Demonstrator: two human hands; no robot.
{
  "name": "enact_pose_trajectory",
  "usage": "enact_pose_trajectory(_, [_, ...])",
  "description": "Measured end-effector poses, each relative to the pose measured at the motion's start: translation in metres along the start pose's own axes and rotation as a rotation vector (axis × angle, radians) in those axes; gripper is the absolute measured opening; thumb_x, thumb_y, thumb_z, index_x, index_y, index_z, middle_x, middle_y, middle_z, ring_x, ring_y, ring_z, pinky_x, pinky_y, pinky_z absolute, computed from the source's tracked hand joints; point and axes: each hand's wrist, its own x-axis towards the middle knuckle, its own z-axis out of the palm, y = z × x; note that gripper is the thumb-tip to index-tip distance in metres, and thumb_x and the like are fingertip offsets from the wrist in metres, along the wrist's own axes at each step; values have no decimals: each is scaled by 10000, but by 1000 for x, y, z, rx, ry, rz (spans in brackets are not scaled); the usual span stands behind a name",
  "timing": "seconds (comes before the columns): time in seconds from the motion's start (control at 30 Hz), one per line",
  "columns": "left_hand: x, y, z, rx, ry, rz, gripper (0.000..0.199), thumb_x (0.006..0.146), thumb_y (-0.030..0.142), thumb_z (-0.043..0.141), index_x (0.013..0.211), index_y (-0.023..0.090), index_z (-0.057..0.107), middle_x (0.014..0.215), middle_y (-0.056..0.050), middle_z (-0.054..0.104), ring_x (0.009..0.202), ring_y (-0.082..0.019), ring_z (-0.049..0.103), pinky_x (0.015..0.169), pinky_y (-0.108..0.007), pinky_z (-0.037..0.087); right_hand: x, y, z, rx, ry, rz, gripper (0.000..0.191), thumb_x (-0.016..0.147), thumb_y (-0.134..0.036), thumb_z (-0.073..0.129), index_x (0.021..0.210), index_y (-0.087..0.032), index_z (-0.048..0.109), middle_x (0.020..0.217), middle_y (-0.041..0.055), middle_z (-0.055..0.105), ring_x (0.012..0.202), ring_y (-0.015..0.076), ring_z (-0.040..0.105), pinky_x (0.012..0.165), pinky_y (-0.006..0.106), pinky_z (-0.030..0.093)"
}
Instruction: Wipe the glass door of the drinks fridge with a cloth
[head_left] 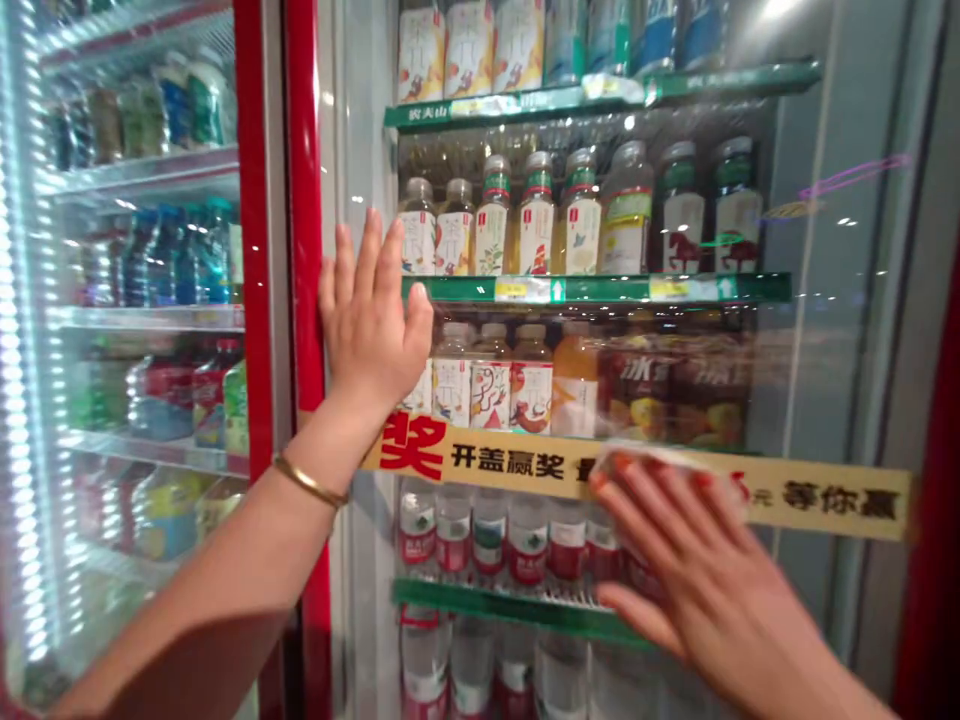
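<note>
My left hand (375, 325) is spread flat on the glass door (810, 380) of a drinks fridge, near its red left edge, with a gold bangle (311, 482) on the wrist. Lower and to the right, my right hand (690, 550) presses a thin white cloth (679, 458) against the glass, its fingers extended and somewhat blurred. Most of the cloth is hidden under the fingers. A yellow sticker strip (840, 500) with red and black characters runs across the door, partly covered by the right hand and cloth.
Behind the glass, bottles (536, 215) and cartons stand on shelves with green edges (600, 290). A second fridge (150, 318) with lit shelves of drinks is at the left, past the red door frame (304, 180). Light reflections show on the glass.
</note>
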Motion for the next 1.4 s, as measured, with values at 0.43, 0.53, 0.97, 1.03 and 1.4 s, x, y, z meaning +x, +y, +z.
enact_pose_trajectory(0.43, [3,-4,3,-62,-12,-16,711,1075,580,397,1754,399,285,1848,133,199,1757,-218,36,1469,-509,-25,-13,-38,10,57,-39,-217,817,1095,-722,377,1760,-258,281,1810,-30,357,1702,214,258,1433,447,170])
enact_pose_trajectory(0.53, [2,1,0,-61,-29,-28,749,1073,623,385,1761,343,285,1861,79,179,1759,-256,25,1462,-550,-38,0,21,-2,8,-3,160,818,1116,-625,423,1789,-249,151,1860,68,202,1732,303,179,1414,593,175])
enact_pose_trajectory(0.97, [-8,27,-25,-96,-233,-192,844,1068,640,370,1771,193,234,1869,-58,113,1755,-267,-49,1424,-568,-83,-23,55,-33,108,-131,132,697,1101,-614,481,1671,-212,482,1727,144,486,1636,308,422,1369,524,280])
enact_pose_trajectory(1.03, [-17,31,-25,-95,-254,-211,866,1069,648,367,1770,163,216,1870,-90,93,1754,-276,-55,1417,-579,-90,-19,69,-30,34,-59,388,771,1126,-598,376,1704,-88,400,1779,254,334,1689,395,283,1350,592,267])
enact_pose_trajectory(1.4, [-115,36,-25,4,-345,-98,895,1093,618,415,1787,184,53,1873,-149,32,1754,-306,-36,1418,-619,-37,-101,27,-19,86,-191,-5,832,1080,-508,550,1789,-330,152,1818,62,346,1671,281,350,1390,530,237])
